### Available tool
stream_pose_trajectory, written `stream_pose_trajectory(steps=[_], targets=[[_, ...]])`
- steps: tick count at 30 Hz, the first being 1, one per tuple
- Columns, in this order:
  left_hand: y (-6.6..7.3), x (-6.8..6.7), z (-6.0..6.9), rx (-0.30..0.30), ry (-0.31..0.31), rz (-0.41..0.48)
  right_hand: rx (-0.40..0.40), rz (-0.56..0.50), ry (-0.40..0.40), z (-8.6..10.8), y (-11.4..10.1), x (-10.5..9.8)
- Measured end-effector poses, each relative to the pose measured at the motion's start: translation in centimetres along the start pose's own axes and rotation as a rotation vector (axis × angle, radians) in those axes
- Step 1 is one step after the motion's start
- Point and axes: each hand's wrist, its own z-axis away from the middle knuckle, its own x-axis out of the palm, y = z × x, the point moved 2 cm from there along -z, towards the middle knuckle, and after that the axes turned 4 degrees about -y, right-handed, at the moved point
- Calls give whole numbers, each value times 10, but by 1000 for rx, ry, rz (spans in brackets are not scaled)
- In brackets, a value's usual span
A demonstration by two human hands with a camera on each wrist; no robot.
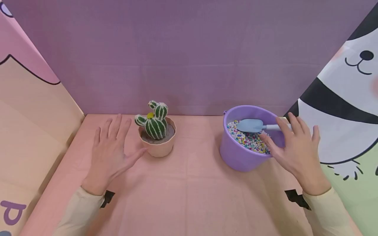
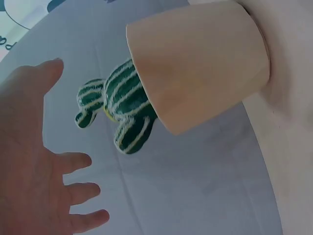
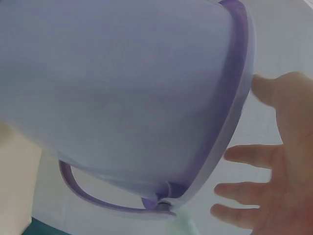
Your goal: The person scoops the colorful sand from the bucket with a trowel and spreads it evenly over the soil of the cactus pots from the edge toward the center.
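1. Nearest my right wrist camera, the purple bucket stands on the pink table, with beads and a blue scoop inside.
2. I see the right hand at its rim, fingers spread; touching or not, I can't tell.
3. Well apart, the left hand spreads beside the cactus in its pot.
4. Behind: a purple backdrop.

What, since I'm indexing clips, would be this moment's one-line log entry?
left hand: spread, empty, beside pot | right hand: spread, empty, near bucket | bucket: holds beads and scoop | pot: holds upright cactus
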Motion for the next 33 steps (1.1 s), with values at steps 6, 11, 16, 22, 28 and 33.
stream_pose_trajectory(steps=[6, 11, 16, 22, 28, 33], targets=[[11, 4, -4, 63, 76, 45, -42, -133, 161, -5, 2, -4], [21, 7, -6, 132, 169, 109, -44, -209, 240, -8, 7, -7], [32, 10, -9, 197, 231, 164, -49, -226, 260, -9, 10, -9], [43, 16, -9, 225, 209, 196, -48, -231, 250, -10, 11, -9], [53, 21, -13, 273, 224, 217, -58, -228, 230, -10, 12, -8], [63, 26, -15, 310, 199, 232, -72, -203, 213, -13, 13, -11]])
